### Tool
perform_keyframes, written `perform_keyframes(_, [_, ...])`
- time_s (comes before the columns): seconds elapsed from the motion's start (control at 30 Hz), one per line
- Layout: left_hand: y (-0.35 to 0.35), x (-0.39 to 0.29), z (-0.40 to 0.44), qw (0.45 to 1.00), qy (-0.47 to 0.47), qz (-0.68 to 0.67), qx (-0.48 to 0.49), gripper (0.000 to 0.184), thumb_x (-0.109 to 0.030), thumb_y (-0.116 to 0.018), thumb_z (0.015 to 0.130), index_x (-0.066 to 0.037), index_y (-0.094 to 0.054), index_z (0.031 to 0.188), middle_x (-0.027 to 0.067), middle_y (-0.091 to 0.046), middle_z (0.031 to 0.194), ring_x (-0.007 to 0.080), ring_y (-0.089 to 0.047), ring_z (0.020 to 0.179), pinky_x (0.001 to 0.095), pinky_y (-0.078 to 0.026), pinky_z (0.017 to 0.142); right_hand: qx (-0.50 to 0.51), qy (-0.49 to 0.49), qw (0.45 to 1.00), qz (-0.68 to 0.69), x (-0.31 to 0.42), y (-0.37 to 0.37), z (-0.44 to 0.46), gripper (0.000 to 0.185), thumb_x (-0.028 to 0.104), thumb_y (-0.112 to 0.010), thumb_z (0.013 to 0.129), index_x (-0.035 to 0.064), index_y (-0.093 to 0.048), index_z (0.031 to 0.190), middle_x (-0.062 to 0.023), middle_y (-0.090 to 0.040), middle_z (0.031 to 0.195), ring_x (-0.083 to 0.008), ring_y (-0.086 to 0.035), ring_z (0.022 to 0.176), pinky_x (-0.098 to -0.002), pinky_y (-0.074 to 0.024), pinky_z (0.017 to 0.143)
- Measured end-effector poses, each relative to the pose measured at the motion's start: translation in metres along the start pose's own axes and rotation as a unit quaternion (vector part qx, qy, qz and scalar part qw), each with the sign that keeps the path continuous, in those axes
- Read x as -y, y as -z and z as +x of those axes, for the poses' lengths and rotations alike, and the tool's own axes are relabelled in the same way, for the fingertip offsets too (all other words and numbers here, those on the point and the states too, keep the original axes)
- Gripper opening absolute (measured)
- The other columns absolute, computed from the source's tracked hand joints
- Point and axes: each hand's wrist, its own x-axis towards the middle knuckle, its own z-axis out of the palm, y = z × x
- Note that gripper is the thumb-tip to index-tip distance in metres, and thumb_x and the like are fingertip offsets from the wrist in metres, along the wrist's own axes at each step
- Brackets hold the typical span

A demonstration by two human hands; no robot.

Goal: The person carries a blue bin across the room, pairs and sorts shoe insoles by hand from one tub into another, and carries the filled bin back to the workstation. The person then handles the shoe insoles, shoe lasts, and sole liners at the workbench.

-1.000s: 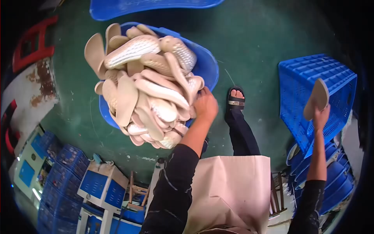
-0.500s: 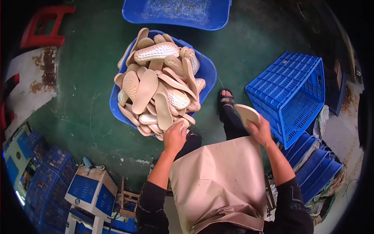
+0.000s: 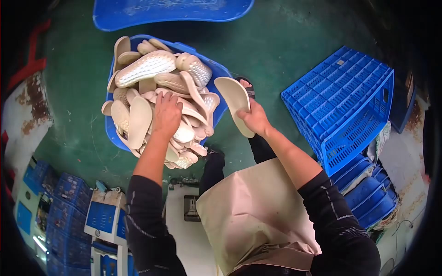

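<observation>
My right hand (image 3: pixel 254 118) grips a beige insole (image 3: pixel 234 99) near its lower part, thumb on the smooth face, holding it tilted beside the tub. My left hand (image 3: pixel 166 114) reaches onto the heaped insoles, its fingers bent over a beige insole (image 3: pixel 189 109) in the middle of the pile; the fingertips are partly hidden. The blue tub (image 3: pixel 220 73) is heaped with beige insoles, some showing smooth faces. Others have dimpled, whitish undersides, like the large insole (image 3: pixel 146 68) on top.
A blue plastic crate (image 3: pixel 338 99) lies on its side at right, above stacked blue bins (image 3: pixel 368 198). Another blue tub (image 3: pixel 172 11) stands at the top edge. A beige apron (image 3: pixel 258 211) covers my lap. Blue-and-white machines (image 3: pixel 105 216) stand at lower left.
My left hand has moved from the pile's near edge up onto its middle. My right hand has brought the insole from beside the crate leftward to the tub. The view has shifted.
</observation>
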Motion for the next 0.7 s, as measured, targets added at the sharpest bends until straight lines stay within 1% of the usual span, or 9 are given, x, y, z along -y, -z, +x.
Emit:
perform_keyframes(0.1, [0.013, -0.017, 0.005, 0.998, -0.062, -0.002, 0.012, 0.026, -0.007, -0.051, 0.09, 0.005, -0.067, 0.107, 0.0165, -0.057, 0.13, 0.0339, -0.049, 0.129, 0.0514, -0.031, 0.116, 0.051, -0.066, 0.996, 0.015, -0.017, 0.024, -0.006, 0.045, 0.022, -0.068, 0.077, -0.0012, -0.063, 0.115, -0.0248, -0.068, 0.11, -0.0363, -0.066, 0.106, -0.0416, -0.0493, 0.095])
perform_keyframes(0.2, [0.025, -0.035, 0.027, 0.986, -0.152, 0.028, 0.062, 0.04, -0.012, -0.048, 0.093, 0.005, -0.06, 0.127, 0.0083, -0.041, 0.153, 0.0304, -0.028, 0.148, 0.0511, -0.02, 0.123, 0.045, -0.09, 0.995, 0.03, -0.045, 0.041, -0.01, 0.045, 0.023, -0.07, 0.077, -0.0035, -0.064, 0.113, -0.023, -0.07, 0.106, -0.034, -0.068, 0.101, -0.0407, -0.051, 0.092])
perform_keyframes(0.37, [0.002, -0.051, 0.092, 0.948, -0.173, 0.191, 0.185, 0.036, -0.021, -0.047, 0.093, -0.007, -0.074, 0.113, 0.0072, -0.054, 0.143, 0.0278, -0.036, 0.143, 0.0529, -0.013, 0.124, 0.03, -0.149, 0.98, 0.128, -0.057, 0.078, -0.022, 0.048, 0.022, -0.072, 0.078, -0.0043, -0.064, 0.117, -0.0215, -0.072, 0.102, -0.0297, -0.071, 0.095, -0.0391, -0.0533, 0.089])
perform_keyframes(0.43, [0.004, -0.052, 0.107, 0.922, -0.156, 0.159, 0.315, 0.033, -0.022, -0.048, 0.093, -0.012, -0.078, 0.104, 0.0055, -0.063, 0.133, 0.0251, -0.05, 0.133, 0.0493, -0.017, 0.123, 0.022, -0.147, 0.981, 0.122, -0.06, 0.096, -0.023, 0.047, 0.021, -0.072, 0.079, -0.0035, -0.063, 0.119, -0.0205, -0.072, 0.104, -0.0283, -0.071, 0.095, -0.0388, -0.0536, 0.089])
perform_keyframes(0.47, [0.012, -0.048, 0.103, 0.948, -0.17, 0.096, 0.251, 0.027, -0.02, -0.058, 0.091, -0.007, -0.076, 0.105, 0.0048, -0.068, 0.126, 0.0267, -0.063, 0.115, 0.0467, -0.036, 0.114, 0.019, -0.136, 0.984, 0.115, -0.061, 0.104, -0.025, 0.047, 0.02, -0.072, 0.08, -0.0028, -0.063, 0.121, -0.0195, -0.072, 0.105, -0.0269, -0.071, 0.095, -0.0384, -0.0539, 0.088])
perform_keyframes(0.5, [0.035, -0.059, 0.099, 0.945, -0.178, 0.095, 0.256, 0.027, -0.02, -0.058, 0.091, -0.007, -0.076, 0.105, 0.0048, -0.068, 0.126, 0.0267, -0.063, 0.115, 0.0467, -0.036, 0.114, 0.017, -0.145, 0.982, 0.12, -0.058, 0.111, -0.03, 0.047, 0.02, -0.072, 0.08, -0.0028, -0.063, 0.121, -0.0195, -0.072, 0.105, -0.0269, -0.071, 0.095, -0.0384, -0.0539, 0.088])
perform_keyframes(0.57, [0.093, -0.075, 0.09, 0.961, 0.082, -0.183, 0.192, 0.024, -0.016, -0.069, 0.085, -0.002, -0.075, 0.104, 0.0079, -0.069, 0.121, 0.0311, -0.068, 0.103, 0.0424, -0.051, 0.096, 0.025, -0.163, 0.962, 0.217, -0.045, 0.124, -0.031, 0.044, 0.017, -0.07, 0.083, -0.0018, -0.062, 0.122, -0.0168, -0.071, 0.108, -0.0248, -0.07, 0.095, -0.0378, -0.0543, 0.088])
perform_keyframes(0.63, [0.106, -0.076, 0.063, 0.76, 0.275, -0.569, 0.153, 0.029, -0.019, -0.069, 0.093, 0.001, -0.068, 0.114, 0.0091, -0.071, 0.114, 0.0224, -0.069, 0.1, 0.0353, -0.054, 0.086, 0.044, -0.161, 0.931, 0.324, -0.028, 0.128, -0.035, 0.041, 0.013, -0.067, 0.088, -0.0001, -0.06, 0.126, -0.0137, -0.07, 0.109, -0.0223, -0.07, 0.094, -0.0366, -0.0554, 0.087])
perform_keyframes(0.7, [0.113, -0.084, 0.03, 0.61, 0.347, -0.707, 0.086, 0.035, -0.019, -0.065, 0.097, 0.003, -0.061, 0.124, 0.0088, -0.069, 0.115, 0.0192, -0.066, 0.104, 0.0357, -0.054, 0.09, 0.088, -0.145, 0.915, 0.367, -0.01, 0.128, -0.038, 0.043, 0.012, -0.067, 0.09, 0.0014, -0.057, 0.13, -0.0107, -0.07, 0.11, -0.0192, -0.068, 0.095, -0.0355, -0.0551, 0.087])
